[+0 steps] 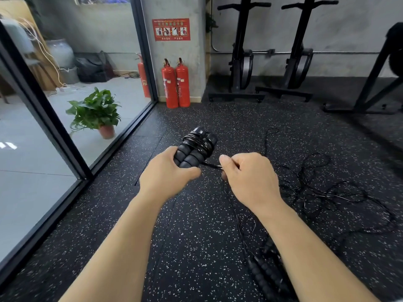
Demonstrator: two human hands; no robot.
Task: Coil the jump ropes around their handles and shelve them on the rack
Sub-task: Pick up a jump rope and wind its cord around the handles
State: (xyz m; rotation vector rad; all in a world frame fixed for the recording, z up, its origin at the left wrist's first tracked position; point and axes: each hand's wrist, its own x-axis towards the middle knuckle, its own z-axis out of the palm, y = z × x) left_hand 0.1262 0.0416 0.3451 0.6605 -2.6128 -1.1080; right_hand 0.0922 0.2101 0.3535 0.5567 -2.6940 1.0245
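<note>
- The left hand [166, 171] grips 2 black ribbed handles [188, 154] side by side, with fingers and thumb curled round their lower ends.
- The handles are held above the floor and tilt away from the person. Several turns of thin black rope [197, 140] are wound round their upper halves.
- The right hand [248, 177] is just beside the left, with its fingers curled. Its thumb and forefinger pinch a strand of the same rope that runs taut from the handles.
- Below the right hand the rope drops to the speckled rubber floor [192, 236].
- A loose tangle of rope [316, 192] lies in loops on the floor to the right.
- A second pair of handles [265, 273] lies on the floor near the bottom edge, partly hidden behind the right forearm.
- 2 red fire extinguishers [176, 83] stand against a concrete pillar under a red sign [171, 29].
- A potted plant [96, 110] stands behind the glass wall [32, 149] on the left.
- Black exercise machines [239, 51] stand upright along the far wall.
</note>
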